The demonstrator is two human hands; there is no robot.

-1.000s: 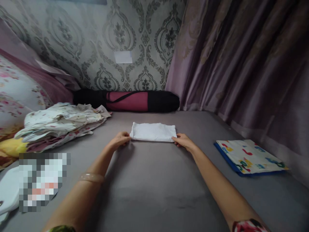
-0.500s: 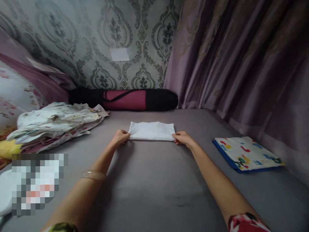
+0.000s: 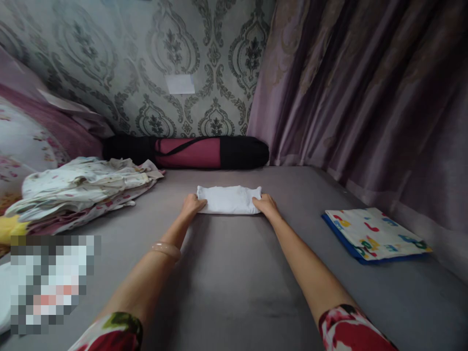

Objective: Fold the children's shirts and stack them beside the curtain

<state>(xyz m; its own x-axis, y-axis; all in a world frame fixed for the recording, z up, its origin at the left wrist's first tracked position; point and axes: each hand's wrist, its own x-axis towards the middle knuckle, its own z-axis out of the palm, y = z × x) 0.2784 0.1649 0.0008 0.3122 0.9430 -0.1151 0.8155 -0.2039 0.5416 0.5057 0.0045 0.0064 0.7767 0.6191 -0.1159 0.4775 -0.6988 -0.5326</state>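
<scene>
A folded white cloth (image 3: 229, 200) lies on the grey bed sheet (image 3: 226, 273), a wide, low rectangle in the middle of the view. My left hand (image 3: 194, 203) grips its left end, the thumb on top of the fabric and the fingers at the side and beneath. At the right end, my right hand (image 3: 264, 204) holds the cloth the same way. Both upper corners poke up slightly beyond my hands. What kind of cloth article it is cannot be made out. A pale bangle (image 3: 166, 249) sits on my left forearm.
A pile of patterned clothes (image 3: 84, 190) lies at the left. Along the wall stretches a black and maroon long bag (image 3: 190, 152). To the right rests a folded letter-print cloth (image 3: 376, 231) with a blue underside, near the purple curtain (image 3: 351, 97). A blurred patch (image 3: 54, 282) covers something lower left.
Both hands have moved inward over the cloth's ends, thumbs now on top of it. The cloth looks slightly narrower and puffier, its ends drawn in.
</scene>
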